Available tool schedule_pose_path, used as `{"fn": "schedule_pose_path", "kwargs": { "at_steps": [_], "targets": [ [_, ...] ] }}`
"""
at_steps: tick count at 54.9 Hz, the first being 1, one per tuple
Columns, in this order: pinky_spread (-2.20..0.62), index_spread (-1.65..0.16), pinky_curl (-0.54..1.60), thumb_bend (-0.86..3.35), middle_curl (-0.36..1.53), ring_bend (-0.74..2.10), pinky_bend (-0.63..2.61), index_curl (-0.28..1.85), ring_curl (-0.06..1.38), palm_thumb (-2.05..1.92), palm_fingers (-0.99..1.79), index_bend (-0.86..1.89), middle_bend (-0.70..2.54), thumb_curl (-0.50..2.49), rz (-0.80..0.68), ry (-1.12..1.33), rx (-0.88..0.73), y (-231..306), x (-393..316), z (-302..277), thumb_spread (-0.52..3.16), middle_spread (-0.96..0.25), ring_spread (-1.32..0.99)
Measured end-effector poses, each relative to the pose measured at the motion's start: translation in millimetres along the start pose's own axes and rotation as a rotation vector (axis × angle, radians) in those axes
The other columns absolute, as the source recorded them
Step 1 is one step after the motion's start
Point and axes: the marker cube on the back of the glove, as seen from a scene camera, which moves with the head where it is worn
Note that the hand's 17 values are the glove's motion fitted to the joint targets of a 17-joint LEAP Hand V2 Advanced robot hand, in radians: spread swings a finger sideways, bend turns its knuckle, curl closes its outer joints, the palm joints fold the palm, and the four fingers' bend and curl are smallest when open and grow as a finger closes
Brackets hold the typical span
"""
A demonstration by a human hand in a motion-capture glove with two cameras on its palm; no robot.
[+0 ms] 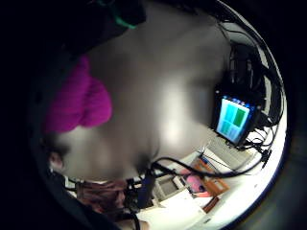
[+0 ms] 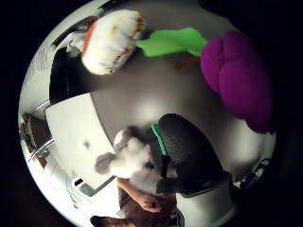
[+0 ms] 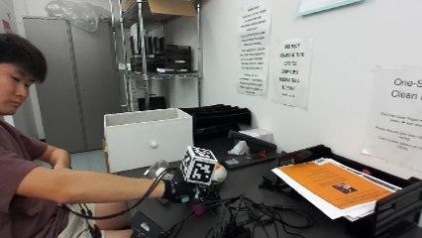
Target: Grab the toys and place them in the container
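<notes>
My gloved right hand (image 3: 174,190) hovers low over the dark table (image 3: 250,181), in front of the white container (image 3: 147,137). Its thumb (image 2: 187,149) and fingers pinch a small grey-and-white plush toy (image 2: 129,160), which shows as a grey lump (image 3: 157,171) at the hand's near side. A purple plush toy (image 2: 239,78) lies on the table beneath the palm, also in the little finger side view (image 1: 79,103). Beside it lie a white-and-orange plush toy (image 2: 111,41) and a green piece (image 2: 173,41). The white-and-orange toy (image 3: 218,173) peeks out behind the hand.
A tangle of black cables (image 3: 254,213) covers the table's front. A black paper tray with an orange sheet (image 3: 330,186) stands at the right. Black trays (image 3: 214,116) sit behind the container, against the wall.
</notes>
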Motion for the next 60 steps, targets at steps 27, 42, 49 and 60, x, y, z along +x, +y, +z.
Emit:
{"fn": "schedule_pose_path", "kwargs": {
  "at_steps": [27,42,49,60],
  "targets": [
    [-0.32,-0.28,0.37,0.15,0.53,1.01,0.85,0.3,0.43,0.51,1.14,0.35,0.66,0.48,-0.001,0.007,0.235,-8,-8,-3,1.11,-0.32,-0.36],
    [-0.36,-0.29,0.42,0.09,0.7,1.16,0.84,0.55,0.52,0.54,1.27,0.83,1.02,0.64,0.051,-0.261,0.292,19,-58,-94,0.76,-0.28,-0.36],
    [-0.37,-0.28,0.44,0.08,0.74,1.23,0.87,0.63,0.55,0.56,1.22,0.92,1.1,0.71,0.022,-0.316,0.422,45,-82,-166,0.65,-0.25,-0.35],
    [-0.38,-0.25,0.46,0.06,0.76,1.29,0.91,0.71,0.58,0.56,1.18,0.98,1.17,0.8,-0.229,-0.186,0.58,98,-187,-264,0.53,-0.21,-0.34]
  ]
}}
